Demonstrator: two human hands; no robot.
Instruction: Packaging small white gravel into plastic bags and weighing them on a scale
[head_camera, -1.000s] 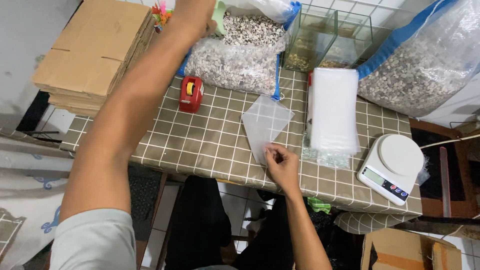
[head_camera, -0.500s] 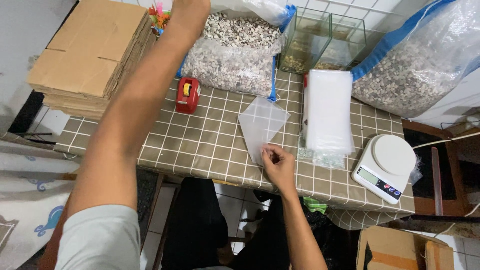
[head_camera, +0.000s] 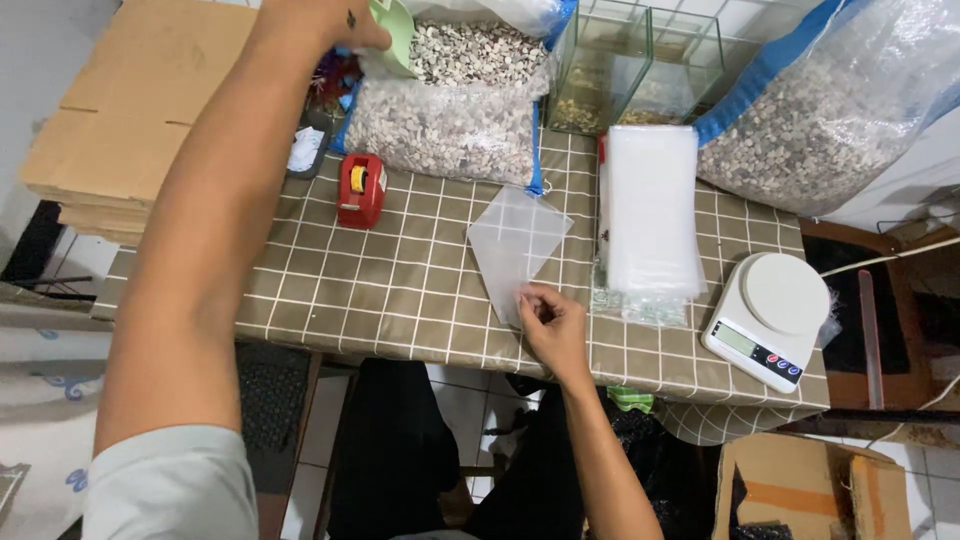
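Observation:
My left hand (head_camera: 318, 20) is stretched far forward and grips a pale green scoop (head_camera: 398, 32) at the open top of a clear bag of grey gravel (head_camera: 450, 110). My right hand (head_camera: 553, 328) rests at the near edge of the table and pinches the lower corner of a small clear plastic bag (head_camera: 518, 245) that lies flat on the checked tablecloth (head_camera: 400, 290). A stack of empty clear bags (head_camera: 650, 205) lies just right of it.
A red tape dispenser (head_camera: 361, 189) stands left of the small bag. A white kitchen scale (head_camera: 768, 318) sits at the right front corner. A glass tank (head_camera: 630, 65) and a second large gravel bag (head_camera: 830, 110) stand behind. Flattened cardboard (head_camera: 130, 120) lies to the left.
My left hand has reached the scoop at the gravel bag's mouth and closed on it. My right hand stays on the small bag's corner.

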